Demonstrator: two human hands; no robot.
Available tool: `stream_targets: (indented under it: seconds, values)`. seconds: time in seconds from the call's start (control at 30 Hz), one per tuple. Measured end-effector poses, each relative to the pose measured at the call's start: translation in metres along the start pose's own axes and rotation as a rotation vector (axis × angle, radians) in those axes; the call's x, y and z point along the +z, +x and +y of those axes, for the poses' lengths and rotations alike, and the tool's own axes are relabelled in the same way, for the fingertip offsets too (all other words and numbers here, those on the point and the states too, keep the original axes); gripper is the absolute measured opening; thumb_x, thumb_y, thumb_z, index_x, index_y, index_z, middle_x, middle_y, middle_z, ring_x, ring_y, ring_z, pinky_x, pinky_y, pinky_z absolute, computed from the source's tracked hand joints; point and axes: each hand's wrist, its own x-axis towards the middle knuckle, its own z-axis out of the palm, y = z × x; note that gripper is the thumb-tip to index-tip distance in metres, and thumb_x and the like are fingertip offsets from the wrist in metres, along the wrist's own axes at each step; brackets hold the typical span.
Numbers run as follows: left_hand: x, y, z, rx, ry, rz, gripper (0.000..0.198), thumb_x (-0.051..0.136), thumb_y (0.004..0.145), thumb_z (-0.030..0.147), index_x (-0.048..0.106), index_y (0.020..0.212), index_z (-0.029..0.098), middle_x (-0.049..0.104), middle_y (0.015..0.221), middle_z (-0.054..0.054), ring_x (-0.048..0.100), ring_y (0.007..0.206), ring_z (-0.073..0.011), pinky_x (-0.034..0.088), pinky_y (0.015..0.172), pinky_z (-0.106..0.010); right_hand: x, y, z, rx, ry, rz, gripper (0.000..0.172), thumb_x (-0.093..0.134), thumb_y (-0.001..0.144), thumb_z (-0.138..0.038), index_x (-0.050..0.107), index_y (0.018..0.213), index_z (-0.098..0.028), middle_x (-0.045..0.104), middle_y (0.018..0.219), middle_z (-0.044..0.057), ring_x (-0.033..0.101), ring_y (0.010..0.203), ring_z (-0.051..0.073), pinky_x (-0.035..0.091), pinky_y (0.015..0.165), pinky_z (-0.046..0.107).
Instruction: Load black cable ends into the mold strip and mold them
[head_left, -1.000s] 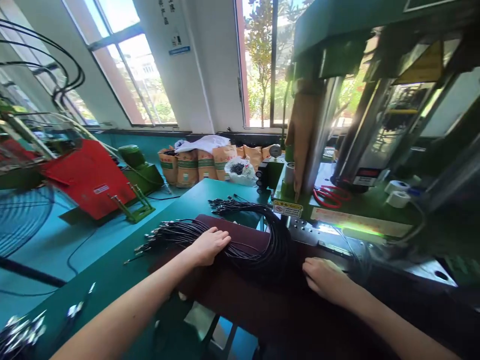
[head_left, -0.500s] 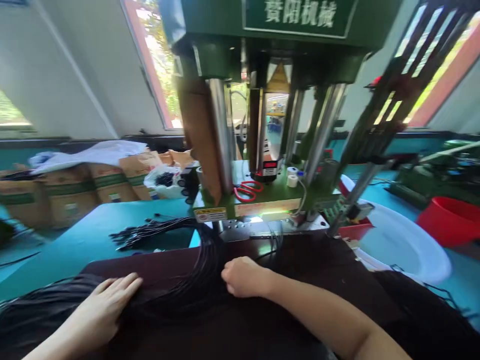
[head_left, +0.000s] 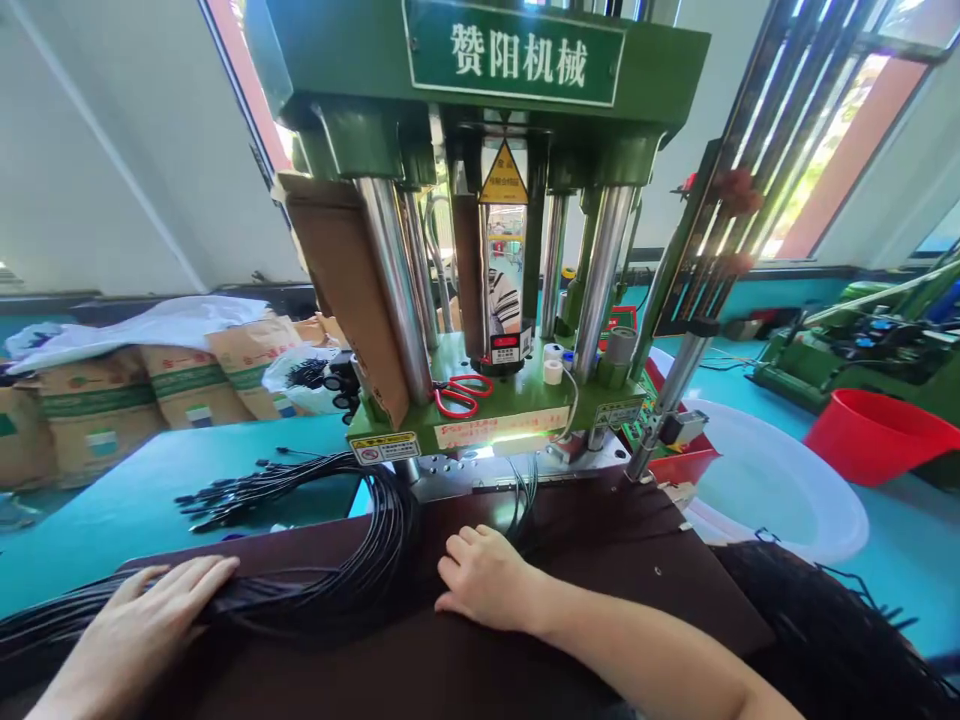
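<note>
A thick bundle of black cables (head_left: 330, 560) loops across a dark brown mat (head_left: 600, 560) in front of a green press machine (head_left: 495, 240). My left hand (head_left: 131, 625) lies flat on the bundle at the lower left, fingers stretched out. In the middle of the mat my right hand (head_left: 487, 580) rests with its fingers curled under, beside a few thin black cables (head_left: 521, 495) that run into the machine's lit slot. What those curled fingers hold, if anything, is hidden.
Red-handled scissors (head_left: 461, 395) and tape rolls (head_left: 553, 365) sit on the machine's base. A white tub (head_left: 780, 490) and a red bucket (head_left: 877, 440) stand at the right. Brown sacks (head_left: 150, 390) line the left wall. More black cables (head_left: 832, 630) pile at the lower right.
The view has swung right from the window side to face the machine head-on. My right hand has stayed near the cables in front of the slot; my left hand still presses the bundle.
</note>
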Motion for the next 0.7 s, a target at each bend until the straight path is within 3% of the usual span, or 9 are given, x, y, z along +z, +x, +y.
stream_targets:
  seconds: [0.1, 0.2, 0.27, 0.33, 0.37, 0.43, 0.5, 0.6, 0.7]
  values:
    - [-0.014, 0.005, 0.014, -0.072, 0.199, 0.084, 0.05, 0.034, 0.071, 0.013, 0.055, 0.11, 0.035, 0.055, 0.123, 0.0, 0.048, 0.115, -0.0163, 0.027, 0.098, -0.033, -0.013, -0.005, -0.006, -0.023, 0.015, 0.038, 0.029, 0.056, 0.078, -0.044, 0.055, 0.085, -0.015, 0.056, 0.082, 0.005, 0.049, 0.079, 0.02, 0.04, 0.067, 0.031]
    - [-0.019, 0.004, 0.019, -0.119, 0.243, -0.026, 0.048, 0.04, 0.072, 0.018, 0.053, 0.111, 0.041, 0.051, 0.128, 0.003, 0.043, 0.12, -0.0151, 0.029, 0.097, -0.034, -0.034, -0.038, 0.01, 0.037, 0.081, 0.133, 0.018, 0.054, 0.08, -0.031, 0.054, 0.088, -0.016, 0.056, 0.084, 0.005, 0.048, 0.082, 0.02, 0.039, 0.073, 0.033]
    - [-0.018, 0.003, 0.02, -0.149, 0.272, -0.102, 0.051, 0.043, 0.069, 0.019, 0.05, 0.113, 0.044, 0.046, 0.132, 0.005, 0.038, 0.124, -0.0148, 0.029, 0.096, -0.036, -0.041, -0.073, 0.034, 0.208, 0.09, 0.189, 0.008, 0.048, 0.08, -0.017, 0.055, 0.078, -0.017, 0.056, 0.075, 0.003, 0.049, 0.075, 0.018, 0.039, 0.072, 0.032]
    - [-0.017, 0.002, 0.021, -0.174, 0.3, -0.135, 0.054, 0.041, 0.07, 0.017, 0.048, 0.118, 0.04, 0.042, 0.135, 0.004, 0.034, 0.126, -0.0143, 0.029, 0.096, -0.037, -0.039, -0.107, 0.064, 0.429, 0.023, 0.205, 0.014, 0.045, 0.078, -0.01, 0.057, 0.08, -0.016, 0.058, 0.077, 0.005, 0.051, 0.075, 0.018, 0.041, 0.073, 0.032]
    - [-0.016, 0.002, 0.022, -0.186, 0.307, -0.143, 0.055, 0.039, 0.07, 0.014, 0.047, 0.12, 0.037, 0.041, 0.136, 0.003, 0.033, 0.127, -0.0139, 0.029, 0.097, -0.037, -0.035, -0.121, 0.08, 0.468, -0.031, 0.168, 0.018, 0.044, 0.079, -0.007, 0.058, 0.087, -0.015, 0.059, 0.081, 0.006, 0.052, 0.079, 0.019, 0.041, 0.075, 0.032]
    - [-0.016, 0.001, 0.025, -0.21, 0.309, -0.162, 0.058, 0.034, 0.07, 0.01, 0.047, 0.121, 0.034, 0.04, 0.136, 0.002, 0.033, 0.127, -0.0132, 0.029, 0.097, -0.037, -0.026, -0.141, 0.106, 0.459, -0.11, 0.078, 0.021, 0.043, 0.08, -0.006, 0.059, 0.092, -0.014, 0.061, 0.087, 0.008, 0.054, 0.083, 0.019, 0.042, 0.076, 0.031]
    - [-0.016, 0.001, 0.029, -0.227, 0.308, -0.167, 0.061, 0.032, 0.069, 0.007, 0.046, 0.121, 0.034, 0.04, 0.136, 0.002, 0.034, 0.126, -0.013, 0.029, 0.097, -0.038, -0.02, -0.15, 0.123, 0.399, -0.139, 0.001, 0.019, 0.044, 0.081, -0.006, 0.06, 0.082, -0.016, 0.061, 0.083, 0.006, 0.055, 0.079, 0.018, 0.044, 0.072, 0.029]
    - [-0.018, -0.003, 0.032, -0.236, 0.321, -0.104, 0.06, 0.035, 0.067, 0.007, 0.047, 0.12, 0.034, 0.04, 0.137, 0.001, 0.031, 0.128, -0.0161, 0.026, 0.098, -0.04, -0.023, -0.152, 0.135, 0.306, -0.157, -0.087, 0.02, 0.045, 0.081, -0.007, 0.059, 0.07, -0.016, 0.06, 0.074, 0.005, 0.055, 0.073, 0.018, 0.044, 0.066, 0.029]
    - [-0.02, -0.006, 0.032, -0.25, 0.209, -0.081, 0.06, 0.041, 0.064, 0.011, 0.047, 0.117, 0.039, 0.04, 0.137, 0.002, 0.022, 0.132, -0.0219, 0.019, 0.1, -0.045, -0.033, -0.151, 0.142, 0.209, -0.165, -0.175, 0.016, 0.047, 0.079, -0.008, 0.06, 0.072, -0.015, 0.061, 0.075, 0.006, 0.056, 0.073, 0.02, 0.043, 0.063, 0.029]
